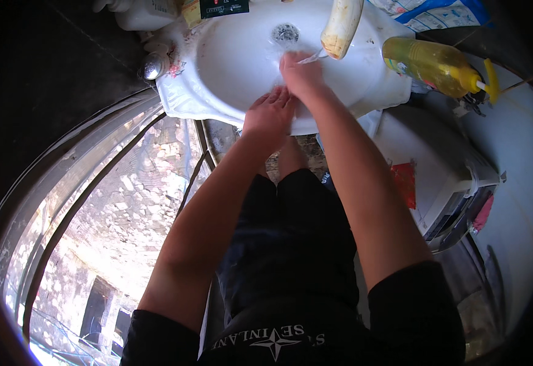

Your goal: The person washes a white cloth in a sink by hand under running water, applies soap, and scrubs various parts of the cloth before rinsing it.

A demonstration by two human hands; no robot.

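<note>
Both my hands are in the front part of a white ceramic washbasin [229, 59]. My right hand [304, 75] is under a thin stream of water [313, 57] from a worn white tap spout [343, 29]. Its fingers are curled, blurred and partly hidden. My left hand [270, 113] is palm down just inside the basin's front rim. Its fingertips are close to the heel of the right hand; whether they touch I cannot tell. Nothing shows in the left hand. Wet splashes lie around the drain [285, 33] beyond my fingers.
A yellow pump bottle [431, 66] lies at the basin's right end. A chrome-topped fitting [153, 67] sits at the left end. Along the back are a white bottle [145, 13], a dark packet [224, 7] and a blue-and-white pack [435, 13]. A white appliance [424, 137] stands below right.
</note>
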